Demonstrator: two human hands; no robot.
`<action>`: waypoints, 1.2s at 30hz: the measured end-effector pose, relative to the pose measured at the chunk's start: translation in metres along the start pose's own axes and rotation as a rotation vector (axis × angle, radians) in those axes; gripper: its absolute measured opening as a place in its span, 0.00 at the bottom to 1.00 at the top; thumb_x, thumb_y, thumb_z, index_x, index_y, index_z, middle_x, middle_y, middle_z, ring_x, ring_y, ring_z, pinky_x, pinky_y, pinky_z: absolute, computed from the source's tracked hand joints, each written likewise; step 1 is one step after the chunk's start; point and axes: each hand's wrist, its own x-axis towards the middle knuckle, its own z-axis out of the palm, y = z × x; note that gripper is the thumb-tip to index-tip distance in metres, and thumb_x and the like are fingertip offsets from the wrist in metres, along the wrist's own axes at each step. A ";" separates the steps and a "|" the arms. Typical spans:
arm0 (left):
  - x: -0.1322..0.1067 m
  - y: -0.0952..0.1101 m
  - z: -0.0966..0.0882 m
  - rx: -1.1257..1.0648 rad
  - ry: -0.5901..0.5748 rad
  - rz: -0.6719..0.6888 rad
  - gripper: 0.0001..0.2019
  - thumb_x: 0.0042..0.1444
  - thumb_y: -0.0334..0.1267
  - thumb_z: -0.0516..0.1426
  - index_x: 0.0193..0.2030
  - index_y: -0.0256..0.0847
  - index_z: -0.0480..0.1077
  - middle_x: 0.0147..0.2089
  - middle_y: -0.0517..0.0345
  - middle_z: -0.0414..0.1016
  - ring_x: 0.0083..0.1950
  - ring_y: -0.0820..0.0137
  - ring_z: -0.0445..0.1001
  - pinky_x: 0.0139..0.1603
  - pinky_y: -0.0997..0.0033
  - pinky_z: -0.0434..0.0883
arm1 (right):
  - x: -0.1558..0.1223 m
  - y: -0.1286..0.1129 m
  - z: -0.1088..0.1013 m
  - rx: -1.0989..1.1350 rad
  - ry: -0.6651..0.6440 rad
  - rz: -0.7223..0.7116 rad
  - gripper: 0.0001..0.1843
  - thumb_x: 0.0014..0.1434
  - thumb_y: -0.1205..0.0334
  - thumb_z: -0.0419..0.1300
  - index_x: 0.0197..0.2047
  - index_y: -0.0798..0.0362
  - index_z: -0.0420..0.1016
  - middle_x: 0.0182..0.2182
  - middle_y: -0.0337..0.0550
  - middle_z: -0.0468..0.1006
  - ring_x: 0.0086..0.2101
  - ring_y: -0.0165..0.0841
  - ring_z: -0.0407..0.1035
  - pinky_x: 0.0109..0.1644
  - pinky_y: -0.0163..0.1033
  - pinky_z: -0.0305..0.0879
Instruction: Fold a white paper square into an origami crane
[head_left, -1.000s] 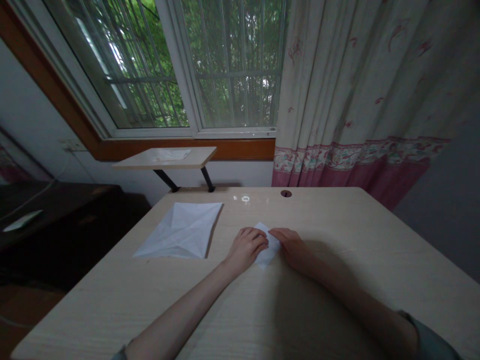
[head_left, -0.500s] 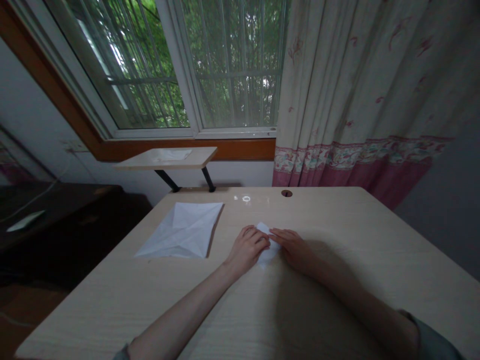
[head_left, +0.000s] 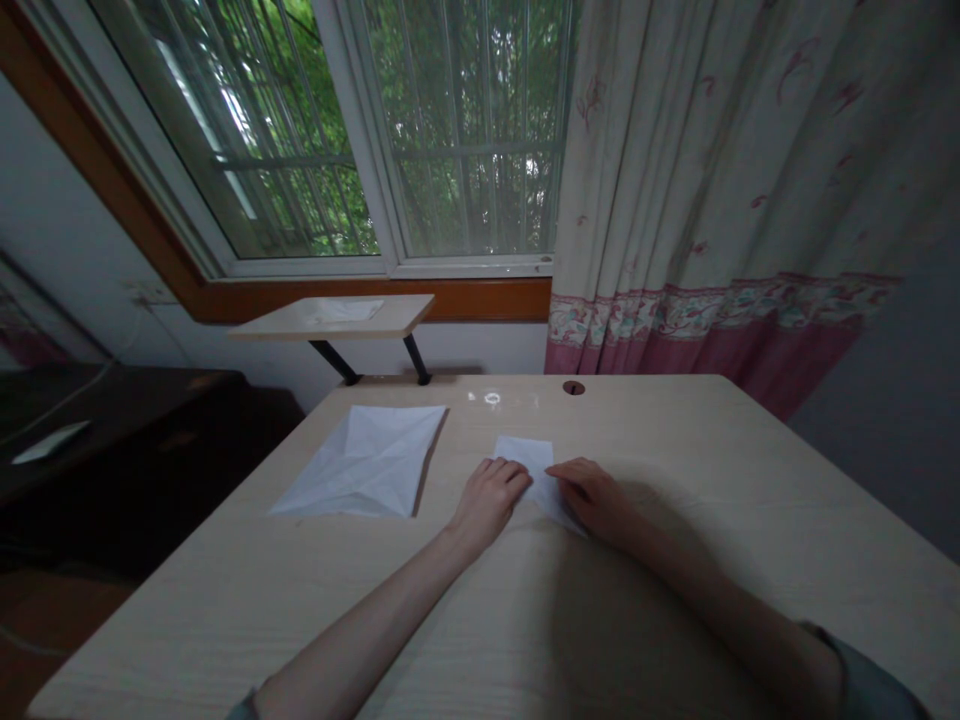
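A small white paper sheet (head_left: 529,452) was pinned on the wood-grain counter (head_left: 712,450), apparently part-folded, with no finished form yet shown.
Its thin, angular outline was partly covered by the left hand (head_left: 486,500) and right hand (head_left: 598,503); curled fingers were laid on it, but whether it was gripped or merely pressed could not be told. Leftward, a larger creased sheet (head_left: 375,462) was spread flat.

A pale wood-grain counter (head_left: 480,640) carries a large creased white sheet (head_left: 375,465) toward its left — and a smaller white paper (head_left: 529,453) near its middle. At the far left stands a raised shelf (head_left: 405,313) on black legs (head_left: 334,362) — bearing thin paper (head_left: 358,310).
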 end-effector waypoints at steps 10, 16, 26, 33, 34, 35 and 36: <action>0.002 0.005 0.004 -0.199 0.086 -0.099 0.08 0.61 0.40 0.59 0.43 0.40 0.71 0.41 0.54 0.77 0.45 0.62 0.75 0.50 0.62 0.70 | -0.006 0.002 0.000 0.069 0.082 -0.049 0.18 0.56 0.75 0.54 0.44 0.46 0.76 0.38 0.42 0.81 0.39 0.36 0.75 0.46 0.44 0.73; 0.004 0.006 0.000 -0.215 0.057 -0.096 0.17 0.57 0.52 0.62 0.33 0.40 0.66 0.39 0.54 0.74 0.42 0.63 0.73 0.46 0.63 0.70 | -0.005 -0.003 -0.005 0.048 0.017 0.057 0.18 0.53 0.75 0.55 0.42 0.48 0.79 0.37 0.42 0.83 0.38 0.36 0.77 0.45 0.45 0.74; 0.004 0.012 -0.008 -0.012 0.067 -0.142 0.12 0.53 0.43 0.63 0.41 0.42 0.70 0.50 0.53 0.73 0.51 0.58 0.69 0.51 0.56 0.66 | -0.004 -0.010 -0.008 0.087 0.044 0.079 0.16 0.55 0.74 0.55 0.40 0.49 0.79 0.36 0.44 0.84 0.36 0.36 0.79 0.45 0.42 0.73; 0.003 0.006 -0.002 -0.030 0.071 -0.113 0.07 0.61 0.38 0.58 0.45 0.45 0.75 0.46 0.57 0.77 0.49 0.62 0.71 0.50 0.58 0.65 | -0.002 0.004 0.000 0.105 0.144 -0.066 0.22 0.53 0.75 0.51 0.47 0.46 0.74 0.42 0.43 0.81 0.44 0.36 0.74 0.51 0.47 0.71; 0.003 0.004 -0.001 -0.044 0.073 -0.089 0.07 0.62 0.37 0.58 0.46 0.45 0.75 0.45 0.57 0.78 0.48 0.63 0.71 0.50 0.59 0.65 | -0.001 0.005 0.000 0.101 0.142 -0.082 0.24 0.51 0.76 0.51 0.48 0.46 0.74 0.43 0.43 0.80 0.46 0.37 0.74 0.53 0.48 0.69; 0.003 0.002 0.000 -0.058 0.080 -0.069 0.07 0.63 0.37 0.57 0.46 0.45 0.76 0.45 0.58 0.79 0.47 0.63 0.72 0.49 0.59 0.64 | 0.000 0.005 -0.001 0.094 0.133 -0.089 0.27 0.49 0.77 0.50 0.49 0.47 0.73 0.44 0.43 0.80 0.47 0.38 0.73 0.55 0.50 0.68; 0.003 0.001 0.002 -0.070 0.089 -0.050 0.08 0.64 0.37 0.57 0.46 0.46 0.76 0.44 0.58 0.80 0.47 0.64 0.72 0.49 0.59 0.64 | 0.001 0.004 -0.001 0.083 0.124 -0.091 0.29 0.46 0.78 0.50 0.50 0.47 0.72 0.46 0.44 0.79 0.48 0.38 0.72 0.56 0.51 0.66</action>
